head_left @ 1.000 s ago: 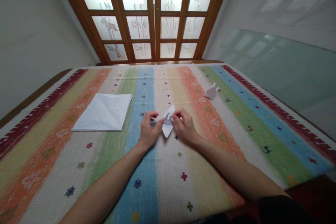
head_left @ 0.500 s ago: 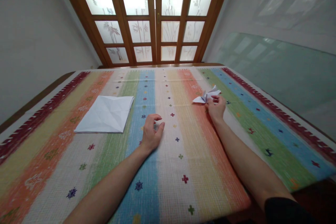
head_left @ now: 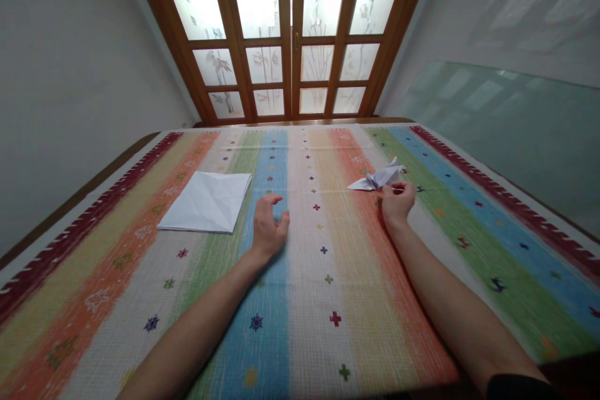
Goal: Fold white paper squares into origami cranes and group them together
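A white folded paper crane (head_left: pixel 382 177) lies on the right part of the table, its pointed ends sticking out to the left and upward. My right hand (head_left: pixel 398 201) pinches its near right side, with the fingertips partly hidden. Left of the middle, my left hand (head_left: pixel 270 225) hovers low over or rests on the cloth; which one I cannot tell. Its thumb and curled fingers are apart with nothing between them. Further left, a small stack of square white paper (head_left: pixel 206 201) with faint creases lies flat, a short gap from my left hand.
A striped, colourful tablecloth (head_left: pixel 323 300) covers the table. Behind its far edge stand wooden doors (head_left: pixel 293 44) with frosted panes. A pale green glass panel (head_left: pixel 506 131) leans along the right wall, and a plain wall (head_left: pixel 70 44) rises at the left.
The view has turned slightly left. My left hand has shifted left over the cloth, closer to the paper stack. My right hand stays at the crane, which appears slightly turned.
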Demonstrator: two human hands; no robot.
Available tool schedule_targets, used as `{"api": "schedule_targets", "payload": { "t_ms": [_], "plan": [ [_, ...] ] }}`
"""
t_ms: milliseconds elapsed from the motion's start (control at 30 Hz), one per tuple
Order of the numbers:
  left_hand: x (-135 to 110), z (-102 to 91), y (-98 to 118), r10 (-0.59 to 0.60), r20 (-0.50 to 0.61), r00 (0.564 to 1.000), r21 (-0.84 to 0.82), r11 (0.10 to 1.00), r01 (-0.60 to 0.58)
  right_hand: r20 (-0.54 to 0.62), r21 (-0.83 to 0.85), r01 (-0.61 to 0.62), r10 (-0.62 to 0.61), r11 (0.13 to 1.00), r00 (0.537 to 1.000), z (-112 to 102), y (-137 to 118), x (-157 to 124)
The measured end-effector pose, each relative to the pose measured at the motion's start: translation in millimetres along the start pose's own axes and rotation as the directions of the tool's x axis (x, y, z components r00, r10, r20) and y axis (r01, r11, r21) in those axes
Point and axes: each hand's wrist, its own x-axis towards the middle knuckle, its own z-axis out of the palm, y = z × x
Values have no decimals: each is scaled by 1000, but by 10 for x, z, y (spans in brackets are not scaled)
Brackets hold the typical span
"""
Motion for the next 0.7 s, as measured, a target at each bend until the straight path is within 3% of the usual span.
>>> {"api": "schedule_targets", "payload": {
  "t_ms": [67, 167, 267, 367, 500, 700],
  "plan": [
    [126, -211, -143, -3, 54, 999, 166, 986, -6, -3, 8, -11, 11, 1000, 1000, -1, 5, 0],
    [209, -630, -435, -103, 124, 987, 426, 904, 41, -11, 18, -20, 20, 1000, 1000, -5, -3, -6],
    [75, -1043, -751, -177, 221, 959, 556, 831, 25, -21, 28, -14, 14, 1000, 1000, 0, -11, -7],
    [-159, -1343, -1003, -205, 417, 885, 555, 829, -70, -11, 39, -12, 12, 999, 1000, 15, -16, -2],
    [-299, -1542, -1179, -182, 498, 848, 517, 847, -121, -8, 53, -48, 49, 997, 999, 27, -29, 2],
    [-130, -1596, -1185, -38, 587, 809, 477, 824, -308, -25, 64, -71, 72, 995, 997, 16, -28, -2]
  ]
}}
